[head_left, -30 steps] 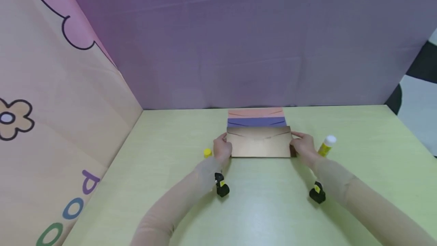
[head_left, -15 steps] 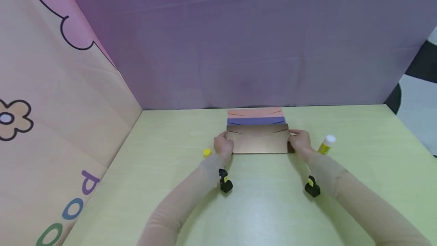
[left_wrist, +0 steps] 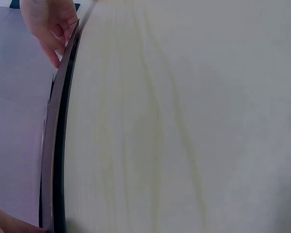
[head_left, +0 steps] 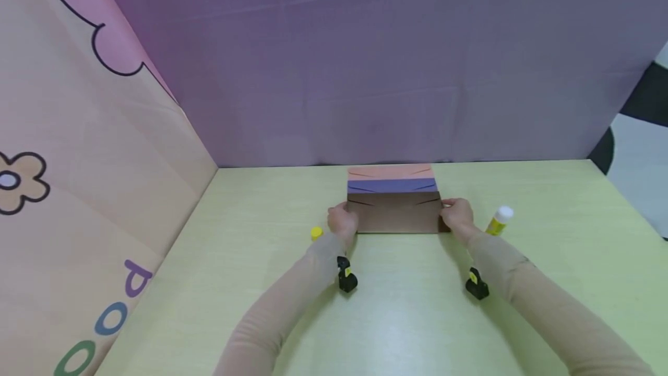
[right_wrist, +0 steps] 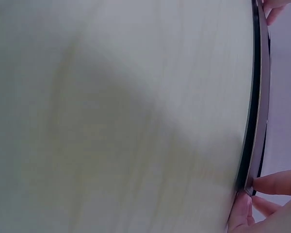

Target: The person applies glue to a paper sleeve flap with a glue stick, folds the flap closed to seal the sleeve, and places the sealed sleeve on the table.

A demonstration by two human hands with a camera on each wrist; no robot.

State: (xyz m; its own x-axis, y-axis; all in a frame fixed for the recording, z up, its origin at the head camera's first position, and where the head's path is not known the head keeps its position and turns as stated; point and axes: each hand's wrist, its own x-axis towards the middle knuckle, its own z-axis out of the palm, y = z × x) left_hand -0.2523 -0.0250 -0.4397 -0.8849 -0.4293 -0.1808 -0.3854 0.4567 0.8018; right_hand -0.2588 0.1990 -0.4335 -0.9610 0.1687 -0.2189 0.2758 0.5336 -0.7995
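Note:
A brown envelope [head_left: 399,213] with its flap side up spans the space between both hands, tilted up slightly from the table. My left hand [head_left: 342,220] holds its left edge. At its right edge, my right hand [head_left: 457,214] pinches the lower corner between thumb and fingers, as the right wrist view shows at the envelope's edge [right_wrist: 258,121]. Behind it lie a blue-purple envelope [head_left: 391,185] and a pink envelope [head_left: 390,172], stacked in steps; the brown one's top edge meets the blue-purple one. Edge-on, the brown envelope [left_wrist: 52,150] looks like a thin dark strip in the left wrist view.
A glue stick [head_left: 499,220] with a white cap stands right of the right hand. Left of the left hand shows a yellow cap [head_left: 316,233], partly hidden by the sleeve. The light wooden table [head_left: 407,324] ends at a purple backdrop [head_left: 376,74].
Both hands have moved the brown envelope slightly away from the body, toward the blue-purple one. Its surface has gone from shiny and light to darker brown as its tilt changed.

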